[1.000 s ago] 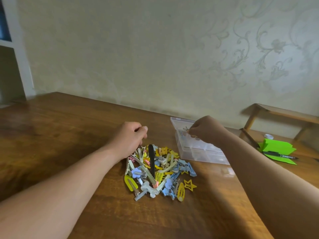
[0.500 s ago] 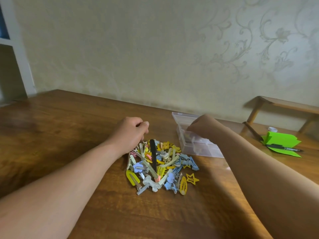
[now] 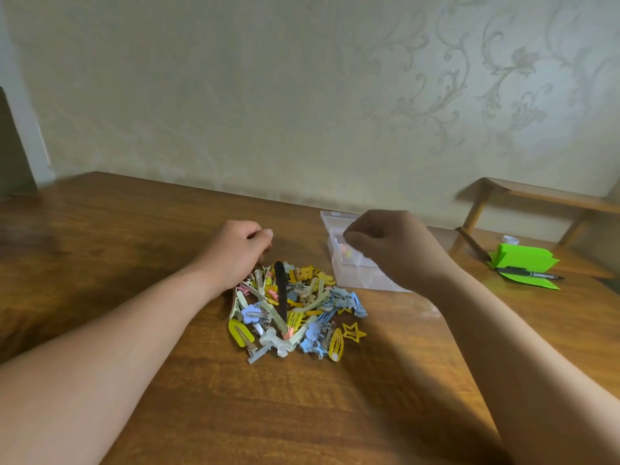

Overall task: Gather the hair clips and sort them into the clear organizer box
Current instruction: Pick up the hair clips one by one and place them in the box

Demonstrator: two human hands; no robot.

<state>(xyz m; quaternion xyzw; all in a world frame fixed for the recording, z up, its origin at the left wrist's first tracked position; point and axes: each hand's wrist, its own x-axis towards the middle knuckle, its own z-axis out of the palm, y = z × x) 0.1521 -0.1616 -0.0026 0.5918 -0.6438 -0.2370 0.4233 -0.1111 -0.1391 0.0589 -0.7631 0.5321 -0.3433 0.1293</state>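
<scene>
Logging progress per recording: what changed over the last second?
The right hand dipped into the organizer box and rose slightly; orange and yellow clips now show under its fingertips, release unclear. The left hand, curled beside the clip pile, and the box stayed put.

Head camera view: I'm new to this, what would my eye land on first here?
The bright heap of hair clips, yellow, blue and pale green, lies mid-table between the two forearms. Just right of it sits the clear organizer box, with the right hand curled above it and the left hand at the heap's far-left edge. A neon green folded paper glows at the far right.
</scene>
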